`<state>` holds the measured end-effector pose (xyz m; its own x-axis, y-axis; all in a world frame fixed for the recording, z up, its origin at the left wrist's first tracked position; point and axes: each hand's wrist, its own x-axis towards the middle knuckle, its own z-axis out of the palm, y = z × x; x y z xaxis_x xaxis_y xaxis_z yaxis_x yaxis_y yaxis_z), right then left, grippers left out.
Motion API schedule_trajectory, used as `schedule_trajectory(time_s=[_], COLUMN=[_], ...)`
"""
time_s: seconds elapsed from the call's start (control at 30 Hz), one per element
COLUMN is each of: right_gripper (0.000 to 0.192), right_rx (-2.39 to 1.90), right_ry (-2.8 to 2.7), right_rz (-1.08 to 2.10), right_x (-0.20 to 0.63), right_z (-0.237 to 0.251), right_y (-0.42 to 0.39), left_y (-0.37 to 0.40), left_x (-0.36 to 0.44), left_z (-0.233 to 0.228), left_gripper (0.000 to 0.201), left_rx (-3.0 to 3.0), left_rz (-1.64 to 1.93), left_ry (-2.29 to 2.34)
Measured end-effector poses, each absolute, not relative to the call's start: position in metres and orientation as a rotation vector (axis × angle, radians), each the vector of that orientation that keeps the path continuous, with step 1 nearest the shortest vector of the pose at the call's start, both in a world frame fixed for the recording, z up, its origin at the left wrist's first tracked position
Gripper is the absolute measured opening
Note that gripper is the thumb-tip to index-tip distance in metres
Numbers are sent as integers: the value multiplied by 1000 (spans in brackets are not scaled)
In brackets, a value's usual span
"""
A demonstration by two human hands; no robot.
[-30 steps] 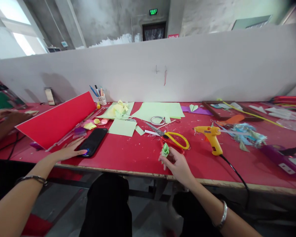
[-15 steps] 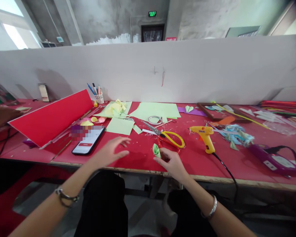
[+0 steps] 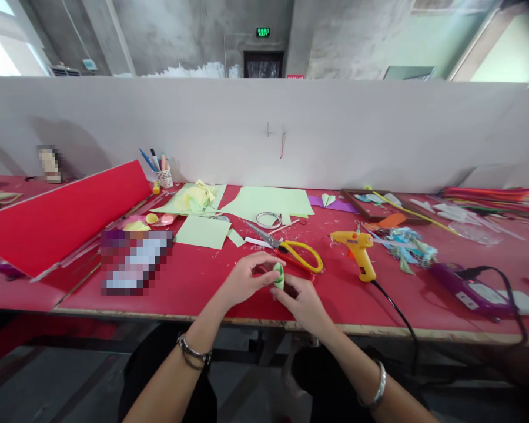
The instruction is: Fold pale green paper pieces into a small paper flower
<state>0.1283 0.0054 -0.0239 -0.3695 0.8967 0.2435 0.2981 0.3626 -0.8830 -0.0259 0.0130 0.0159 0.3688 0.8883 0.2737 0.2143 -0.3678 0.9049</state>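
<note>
**Green paper roll now being pinched by both hands**

Green paper, rolled into a small cone (image 3: 279,275), is sitting just below the middle of the frame, pinched from both sides. The left hand (image 3: 245,278), which a second ago was lying at the phone on the left, is now closing its fingertips on the roll beside the right hand (image 3: 300,298), which is gripping it from underneath as before. With two hands on it, the person seems to be moving on to shaping the paper. Just behind the hands, yellow-handled scissors (image 3: 293,251) are lying on the red table (image 3: 194,282). Right of centre a yellow glue gun (image 3: 356,247) is resting; pale green sheets (image 3: 268,201) are spreading above the middle.
</note>
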Motion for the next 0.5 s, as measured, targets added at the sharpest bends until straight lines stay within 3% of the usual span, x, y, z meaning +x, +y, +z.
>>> schedule_trajectory(time_s=[0.27, 0.5], right_gripper=[16, 31], right_rx=[-1057, -956], right_ry=[-1970, -2066], right_rz=[976, 1065], right_x=[127, 129], right_z=[-22, -18], right_y=[4, 0], left_y=[7, 3], left_x=[-36, -34], left_z=[10, 2], left_gripper=[19, 23], left_rx=[1717, 1685], left_rz=[963, 959], left_ry=[920, 833])
